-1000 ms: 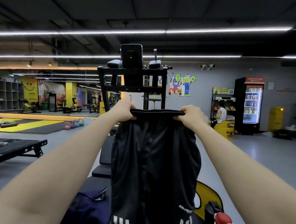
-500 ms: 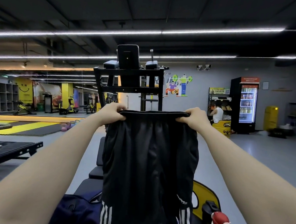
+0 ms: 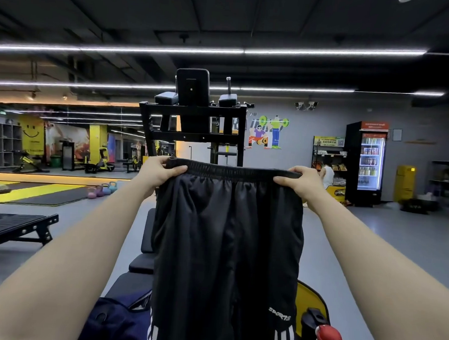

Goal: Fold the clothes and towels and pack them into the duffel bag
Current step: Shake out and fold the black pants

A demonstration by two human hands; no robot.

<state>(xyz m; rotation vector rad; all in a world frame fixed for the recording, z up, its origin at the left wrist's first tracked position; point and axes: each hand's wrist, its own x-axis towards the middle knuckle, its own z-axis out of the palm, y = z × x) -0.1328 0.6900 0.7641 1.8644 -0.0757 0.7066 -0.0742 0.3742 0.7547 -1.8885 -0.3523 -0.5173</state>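
Note:
Black sports shorts (image 3: 227,248) with white stripes at the hem hang in front of me at arm's length. My left hand (image 3: 158,171) grips the left end of the elastic waistband. My right hand (image 3: 299,183) grips the right end, and the band is stretched flat between them. Below the shorts at lower left lies the dark navy duffel bag (image 3: 114,322), partly hidden by the fabric.
A black padded gym bench (image 3: 140,264) runs away under the shorts toward a tall black exercise station (image 3: 194,121). A bottle with a red and white cap (image 3: 326,339) stands at lower right beside a yellow panel (image 3: 312,302). A low black platform (image 3: 15,226) is at left.
My hands have moved further apart along the waistband, so the shorts now hang wider and flatter. The view has shifted slightly.

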